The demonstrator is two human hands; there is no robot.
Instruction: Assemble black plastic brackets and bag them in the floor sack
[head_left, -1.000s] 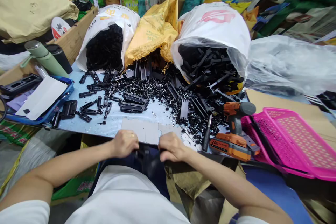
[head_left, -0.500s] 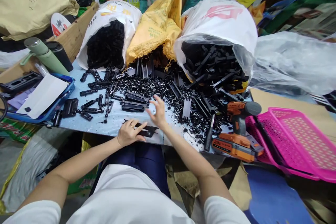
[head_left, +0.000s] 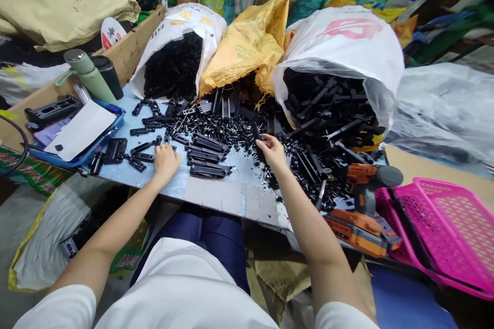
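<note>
My left hand [head_left: 165, 160], with a ring on one finger, rests knuckles up on the blue table [head_left: 216, 193] among loose black plastic pieces [head_left: 143, 156] at the left; its fingertips are curled down over a small piece. My right hand [head_left: 272, 150] reaches into the heap of small black parts [head_left: 231, 128] in the middle and pinches a black piece between thumb and fingers. A stack of long black plastic bars [head_left: 208, 157] lies between the two hands.
Three sacks lie open at the back: a white one [head_left: 181, 25], a yellow one [head_left: 250, 41], and a white one [head_left: 347, 41] spilling black parts. An orange cordless drill [head_left: 360, 203] and pink baskets [head_left: 443, 226] sit right. A blue tray [head_left: 77, 136] and green flask [head_left: 87, 74] stand left.
Both hands came up from my lap onto the table. The left hand slid left to the loose pieces; the right reached farther into the heap. One more bar lies on the stack.
</note>
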